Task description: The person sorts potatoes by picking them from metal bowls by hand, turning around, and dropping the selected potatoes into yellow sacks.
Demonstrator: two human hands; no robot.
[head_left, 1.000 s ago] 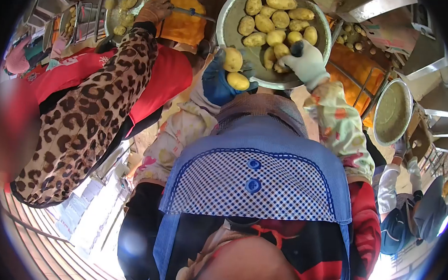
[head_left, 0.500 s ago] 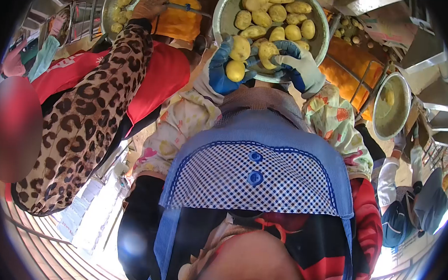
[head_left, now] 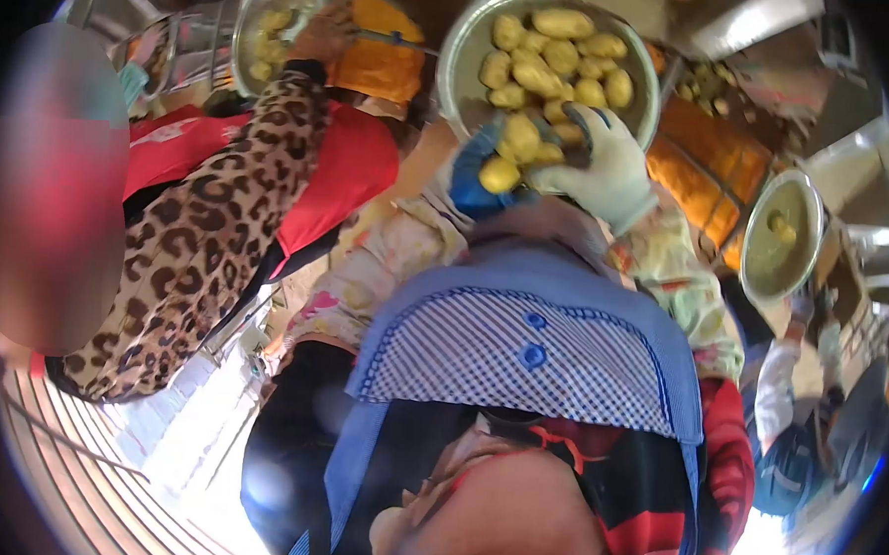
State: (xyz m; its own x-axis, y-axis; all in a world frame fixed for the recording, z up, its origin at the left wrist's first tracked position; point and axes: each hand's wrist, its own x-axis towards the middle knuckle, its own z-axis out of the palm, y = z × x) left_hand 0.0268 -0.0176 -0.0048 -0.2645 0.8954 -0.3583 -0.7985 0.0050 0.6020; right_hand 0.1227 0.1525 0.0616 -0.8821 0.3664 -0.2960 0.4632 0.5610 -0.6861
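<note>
My left hand [head_left: 476,174], in a glove with blue on its palm side, is cupped round several yellow potatoes [head_left: 499,176] at the near rim of a big metal basin [head_left: 452,82]. My right hand [head_left: 613,176], in a pale grey-white glove, is beside them with thumb and fingers spread apart. Its thumb reaches toward the held potatoes, and its fingertips are over the basin's near side. More potatoes [head_left: 560,56] lie heaped in the basin. The lower fingers of my left hand are hidden behind the potatoes.
At left a person in a leopard-print sleeve [head_left: 210,203] reaches to another basin [head_left: 245,36] with potatoes. A further basin [head_left: 811,234] stands at right, near other people. Orange sacking [head_left: 703,160] and metal frames flank my basin. Potatoes [head_left: 706,86] also lie beyond it.
My right hand's fingers have spread from their hold round a potato. The potatoes in my left hand now sit closer together. The whole view has shifted slightly, with the basin farther right.
</note>
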